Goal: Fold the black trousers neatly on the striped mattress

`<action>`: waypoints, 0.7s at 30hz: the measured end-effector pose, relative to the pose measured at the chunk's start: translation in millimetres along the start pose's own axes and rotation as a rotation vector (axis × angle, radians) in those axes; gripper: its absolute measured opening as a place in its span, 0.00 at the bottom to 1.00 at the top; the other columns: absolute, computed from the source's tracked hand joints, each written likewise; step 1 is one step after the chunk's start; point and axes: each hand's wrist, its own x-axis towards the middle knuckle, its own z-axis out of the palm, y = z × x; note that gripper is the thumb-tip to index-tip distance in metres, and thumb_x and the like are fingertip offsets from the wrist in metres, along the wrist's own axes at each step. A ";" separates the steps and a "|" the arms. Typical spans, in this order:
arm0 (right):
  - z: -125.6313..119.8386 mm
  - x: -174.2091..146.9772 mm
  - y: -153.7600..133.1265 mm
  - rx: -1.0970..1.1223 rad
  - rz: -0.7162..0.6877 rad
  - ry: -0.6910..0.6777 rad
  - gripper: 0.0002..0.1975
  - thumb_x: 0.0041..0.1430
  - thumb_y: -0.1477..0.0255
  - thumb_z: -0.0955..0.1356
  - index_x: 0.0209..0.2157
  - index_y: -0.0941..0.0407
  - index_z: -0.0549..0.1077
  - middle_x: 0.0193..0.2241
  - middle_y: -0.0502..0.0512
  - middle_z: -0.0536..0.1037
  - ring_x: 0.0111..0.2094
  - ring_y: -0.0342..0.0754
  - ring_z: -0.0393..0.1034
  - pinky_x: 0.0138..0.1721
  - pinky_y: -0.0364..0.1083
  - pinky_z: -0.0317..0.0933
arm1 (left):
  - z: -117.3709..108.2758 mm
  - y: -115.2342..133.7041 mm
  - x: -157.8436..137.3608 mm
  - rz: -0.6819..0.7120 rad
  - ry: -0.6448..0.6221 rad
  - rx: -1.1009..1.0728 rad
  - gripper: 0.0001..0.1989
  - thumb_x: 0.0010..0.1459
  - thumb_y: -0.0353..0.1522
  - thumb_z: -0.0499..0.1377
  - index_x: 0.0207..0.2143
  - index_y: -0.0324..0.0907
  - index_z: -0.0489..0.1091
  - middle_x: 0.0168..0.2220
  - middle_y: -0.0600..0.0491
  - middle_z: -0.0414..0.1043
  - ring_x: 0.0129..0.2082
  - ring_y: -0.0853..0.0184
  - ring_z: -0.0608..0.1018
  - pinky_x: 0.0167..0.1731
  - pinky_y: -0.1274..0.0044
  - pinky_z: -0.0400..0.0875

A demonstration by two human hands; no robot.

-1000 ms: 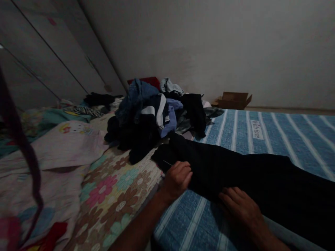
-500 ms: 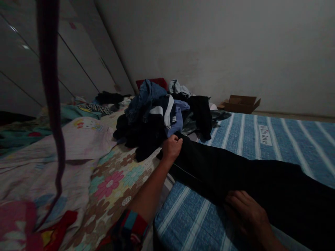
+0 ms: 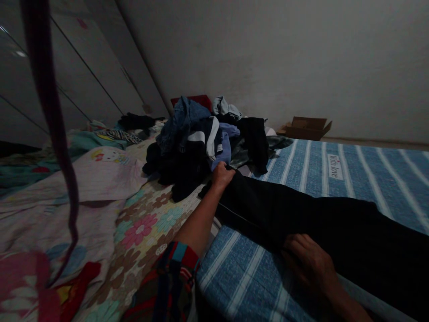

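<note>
A pair of black trousers (image 3: 321,228) with a thin pale line along one side lies stretched across a blue striped bedspread (image 3: 301,172). My left hand (image 3: 221,175) is closed on the far left end of the trousers, close to a heap of clothes. Nearer to me, my right hand (image 3: 310,259) has its fingers curled over the near edge of the same garment; its fingertips are partly hidden in shadow. The right end of the trousers runs out of view.
The clothes heap (image 3: 191,147) holds denim, dark and blue pieces. Left of it, a pink cloth (image 3: 110,179) lies on a floral sheet (image 3: 144,228). A dark purple strap (image 3: 55,125) hangs at the left. An open cardboard box (image 3: 306,129) stands by the wall.
The view has shifted slightly. My left forearm and sleeve reach further into view. Both hands stay at the same parts of the trousers, which lie nearly as before.
</note>
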 end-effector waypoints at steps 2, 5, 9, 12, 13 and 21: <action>0.1 -0.4 -0.7 0.003 0.018 -0.003 0.07 0.61 0.74 0.61 0.33 0.55 0.70 0.32 0.54 0.74 0.33 0.46 0.67 0.33 0.45 0.60 | 1.6 -1.2 2.6 0.010 -0.001 -0.025 0.27 0.47 0.37 0.64 0.50 0.38 0.65 0.48 0.44 0.72 0.47 0.59 0.74 0.43 0.75 0.66; 0.7 -1.7 -1.2 0.002 0.029 -0.006 0.07 0.62 0.74 0.61 0.34 0.55 0.70 0.33 0.54 0.74 0.34 0.47 0.67 0.34 0.45 0.60 | 5.7 -3.0 7.2 0.012 0.003 -0.064 0.32 0.41 0.37 0.67 0.49 0.37 0.66 0.48 0.42 0.71 0.47 0.57 0.74 0.43 0.73 0.67; 1.5 -2.9 -0.9 0.011 0.035 -0.005 0.07 0.62 0.73 0.61 0.34 0.54 0.70 0.33 0.54 0.73 0.34 0.47 0.67 0.34 0.45 0.60 | 12.0 -3.2 12.2 0.040 0.010 -0.140 0.26 0.37 0.28 0.67 0.44 0.37 0.70 0.38 0.48 0.74 0.37 0.60 0.76 0.34 0.75 0.68; 2.0 -2.9 -0.5 0.011 0.050 -0.020 0.07 0.62 0.73 0.61 0.34 0.54 0.69 0.33 0.54 0.73 0.35 0.47 0.67 0.35 0.45 0.60 | 9.7 0.8 11.4 0.111 0.011 -0.204 0.11 0.40 0.26 0.63 0.31 0.39 0.73 0.26 0.56 0.72 0.28 0.66 0.74 0.29 0.77 0.67; 2.1 -2.7 -0.3 0.009 0.049 -0.022 0.06 0.62 0.73 0.61 0.34 0.54 0.69 0.34 0.54 0.73 0.35 0.47 0.67 0.35 0.46 0.60 | 6.7 2.2 9.7 0.139 0.016 -0.225 0.08 0.40 0.26 0.62 0.28 0.40 0.73 0.23 0.57 0.70 0.26 0.67 0.74 0.28 0.78 0.66; -1.1 -1.3 1.8 0.032 -0.011 0.008 0.05 0.60 0.75 0.61 0.32 0.54 0.67 0.31 0.53 0.73 0.32 0.46 0.67 0.31 0.44 0.61 | -26.2 -38.1 -26.5 0.191 0.182 -0.298 0.06 0.44 0.31 0.59 0.29 0.42 0.73 0.28 0.58 0.72 0.30 0.69 0.73 0.34 0.78 0.67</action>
